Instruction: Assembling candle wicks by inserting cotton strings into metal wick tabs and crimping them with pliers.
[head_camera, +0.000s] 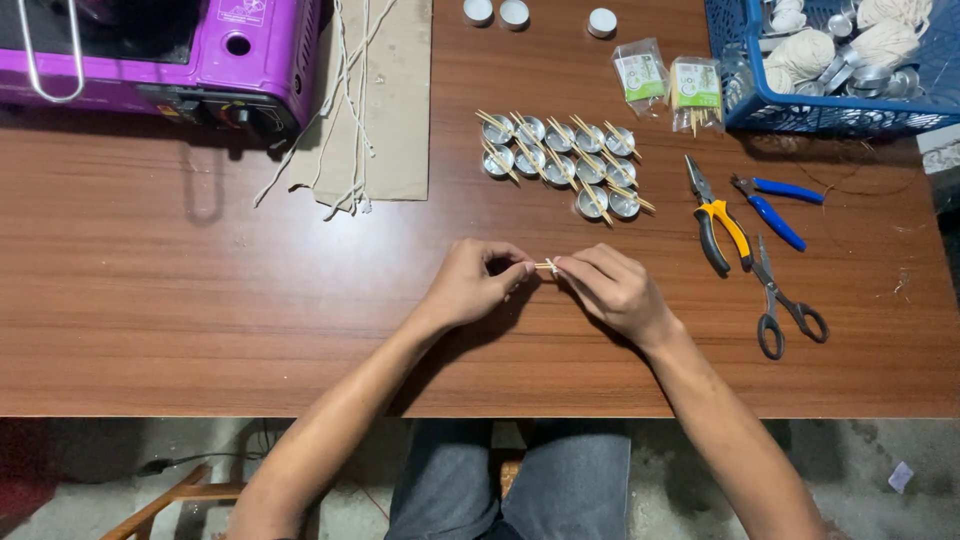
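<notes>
Fingertips of the left hand (470, 285) and right hand (612, 290) pinch thin wooden sticks (545, 266) between them, steadied above the brown wooden counter (200, 300), just below the small round metal cups (560, 160).

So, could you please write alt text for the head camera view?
Two bare hands, left hand and right hand, pinch small wooden sticks between them over a brown table. Behind sit metal cups with sticks across, pliers and scissors.

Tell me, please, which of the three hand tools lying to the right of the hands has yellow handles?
The pliers, leftmost of the three, have yellow and black handles. The smaller tool beside them has blue handles, and the scissors below are plain grey metal.
</notes>
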